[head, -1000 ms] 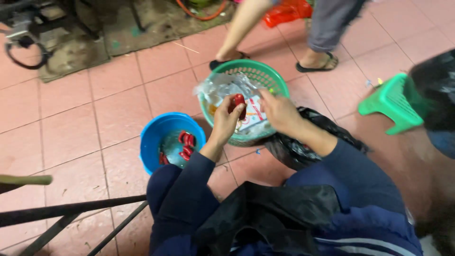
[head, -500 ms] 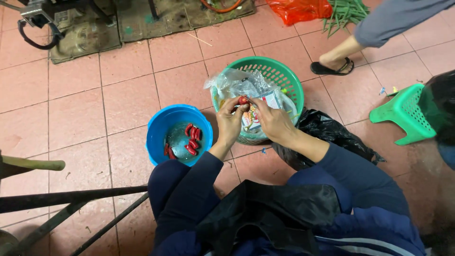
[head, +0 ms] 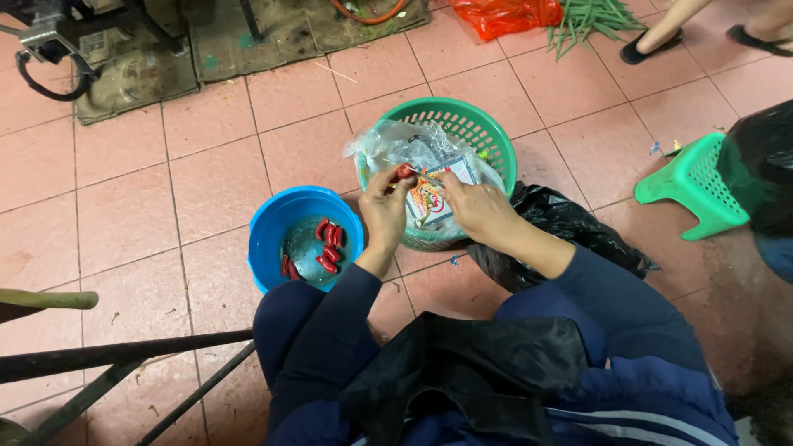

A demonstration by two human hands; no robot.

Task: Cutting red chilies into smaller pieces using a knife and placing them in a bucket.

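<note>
My left hand [head: 384, 211] holds a small red sausage [head: 404, 172] by its end, over the near rim of a green plastic basket [head: 483, 132]. My right hand [head: 477, 206] meets it there, fingertips pinching at the sausage's wrapper. A clear plastic bag [head: 396, 144] and a printed packet [head: 429, 198] lie in the basket under my hands. Left of the basket stands a blue bowl [head: 277, 227] holding several peeled red sausages [head: 327, 245] in a little water.
A black plastic bag [head: 570, 227] lies right of the basket. A green stool [head: 690, 186] stands at the right. Another person's feet [head: 652, 41] are at the top right, near green stalks [head: 591, 16] and a red bag [head: 504, 12]. Metal bars [head: 116, 355] cross the lower left.
The view has shifted, and the other person's feet moved away to the top right. My hands stay together over the basket, working on the sausage.
</note>
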